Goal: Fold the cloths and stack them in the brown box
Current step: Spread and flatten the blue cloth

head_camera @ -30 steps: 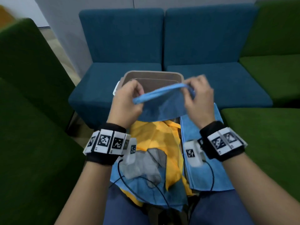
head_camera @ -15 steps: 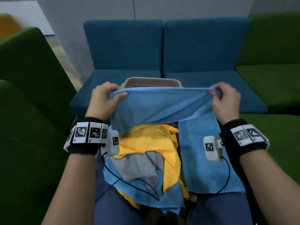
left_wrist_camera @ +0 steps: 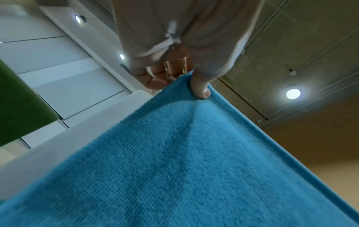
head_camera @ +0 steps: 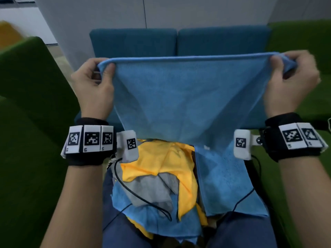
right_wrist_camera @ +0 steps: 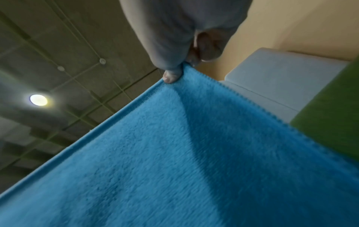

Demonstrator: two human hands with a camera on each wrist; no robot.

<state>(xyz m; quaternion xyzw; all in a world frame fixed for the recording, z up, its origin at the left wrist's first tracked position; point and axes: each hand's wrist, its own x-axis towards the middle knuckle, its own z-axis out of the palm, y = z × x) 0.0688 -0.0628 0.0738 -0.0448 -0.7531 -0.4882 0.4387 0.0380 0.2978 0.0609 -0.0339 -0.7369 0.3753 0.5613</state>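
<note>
Spread wider than half a second ago: blue cloth (head_camera: 182,101) now pulled out flat and raised, hiding the brown box that showed behind it before. Left hand (head_camera: 93,86) and right hand (head_camera: 293,81) farther apart than in the earlier frames, top hem drawn taut between them.

Left hand: pinching the upper left corner, thumb (left_wrist_camera: 200,86) pressed on the near face, other fingers curled behind. Right hand: pinching the upper right corner, thumb (right_wrist_camera: 172,75) on the near face, corner bunched under the curled fingers.

Cloth hanging in front of the chest, lower edge loose above the lap. Diagonal creases running down from both gripped corners.

On the lap, below the held cloth: crumpled heap with a yellow cloth (head_camera: 161,161) on top, a grey cloth (head_camera: 152,190) partly under it, more blue cloth (head_camera: 161,224) beneath. Just right of the heap: second blue cloth (head_camera: 227,181) lying flat over the right thigh.

Marker-tagged wristbands on both wrists, black cables trailing over the heap. Teal sofa (head_camera: 134,42) behind, green seats (head_camera: 26,140) at both sides.
</note>
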